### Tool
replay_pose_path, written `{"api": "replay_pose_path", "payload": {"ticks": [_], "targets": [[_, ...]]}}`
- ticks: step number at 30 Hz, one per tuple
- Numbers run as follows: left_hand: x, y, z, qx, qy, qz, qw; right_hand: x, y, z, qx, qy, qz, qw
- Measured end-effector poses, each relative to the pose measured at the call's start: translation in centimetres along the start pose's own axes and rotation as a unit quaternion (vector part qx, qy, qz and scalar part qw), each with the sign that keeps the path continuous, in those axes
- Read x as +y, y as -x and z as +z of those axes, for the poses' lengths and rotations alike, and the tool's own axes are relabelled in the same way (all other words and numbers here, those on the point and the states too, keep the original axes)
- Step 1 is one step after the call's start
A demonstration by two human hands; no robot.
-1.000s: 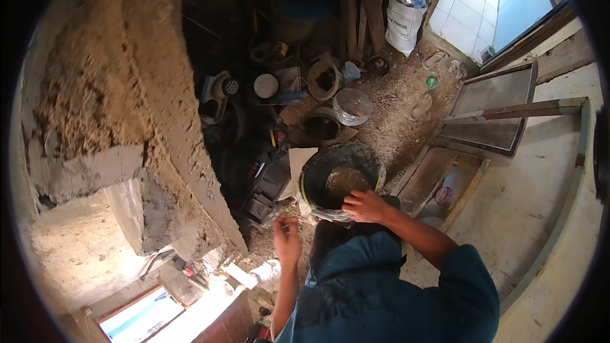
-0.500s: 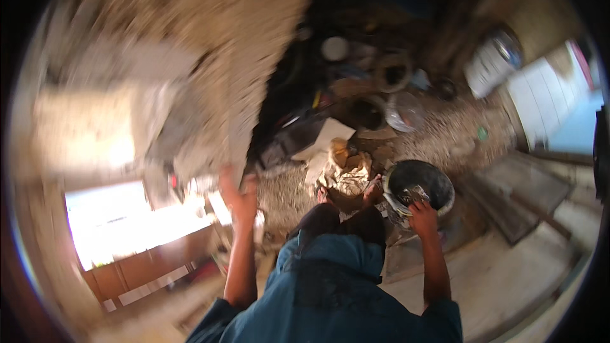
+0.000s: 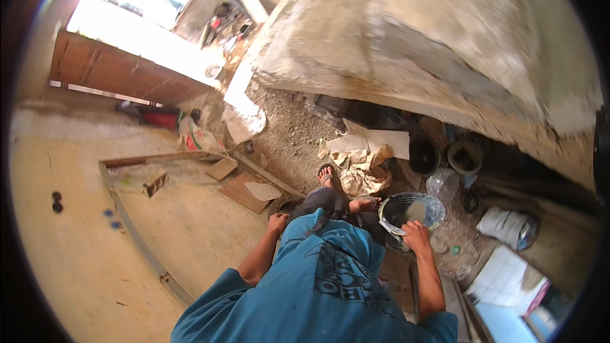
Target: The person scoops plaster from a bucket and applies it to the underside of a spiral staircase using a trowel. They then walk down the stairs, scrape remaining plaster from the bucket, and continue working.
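Pan (image 3: 412,208): black, grey mortar inside. Shirt (image 3: 324,286): teal, dark print. Floor (image 3: 76,260): yellow-tan. Wall (image 3: 445,44): grey-beige plaster. Bucket (image 3: 508,227): white.

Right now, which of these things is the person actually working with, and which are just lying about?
In hand:
- right hand gripping the rim of the round mortar pan
- left hand hanging free beside the knee, holding nothing

Lying about:
- crumpled paper sacks
- black bucket
- flat cardboard pieces
- white sack
- small wood offcut
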State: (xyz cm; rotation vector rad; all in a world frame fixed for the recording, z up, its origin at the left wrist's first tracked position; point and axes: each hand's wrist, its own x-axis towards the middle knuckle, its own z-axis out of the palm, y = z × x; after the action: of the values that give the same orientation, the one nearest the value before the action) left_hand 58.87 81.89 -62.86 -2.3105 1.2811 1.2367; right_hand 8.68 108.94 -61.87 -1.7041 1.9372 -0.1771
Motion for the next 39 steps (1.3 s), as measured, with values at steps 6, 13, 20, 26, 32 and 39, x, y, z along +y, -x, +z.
{"api": "replay_pose_path", "payload": {"ticks": [6, 13, 20, 26, 32, 39], "targets": [[-5.4, -3.2, 0.4, -0.013, 0.097, -0.029, 0.995, -8.1, -22.0, -0.2, -0.164, 0.055, -0.206, 0.963], [-5.6, -4.8, -4.7, 0.011, 0.345, -0.097, 0.933, -22.3, -45.4, -2.0, -0.208, 0.114, -0.297, 0.925], [-5.2, -6.5, -7.7, 0.04, 0.421, -0.129, 0.897, -26.4, -52.1, -4.1, -0.249, 0.123, -0.269, 0.922], [-6.3, -7.8, -5.1, -0.002, 0.458, -0.175, 0.871, -22.5, -47.1, -1.9, -0.243, 0.155, -0.238, 0.928], [-5.8, -9.0, -3.4, -0.033, 0.421, -0.172, 0.89, -17.6, -42.2, -1.5, -0.279, 0.173, -0.201, 0.923], [-3.6, -11.3, -5.6, -0.014, 0.424, -0.138, 0.895, -22.8, -46.3, -1.5, -0.392, 0.211, -0.204, 0.872]]}}
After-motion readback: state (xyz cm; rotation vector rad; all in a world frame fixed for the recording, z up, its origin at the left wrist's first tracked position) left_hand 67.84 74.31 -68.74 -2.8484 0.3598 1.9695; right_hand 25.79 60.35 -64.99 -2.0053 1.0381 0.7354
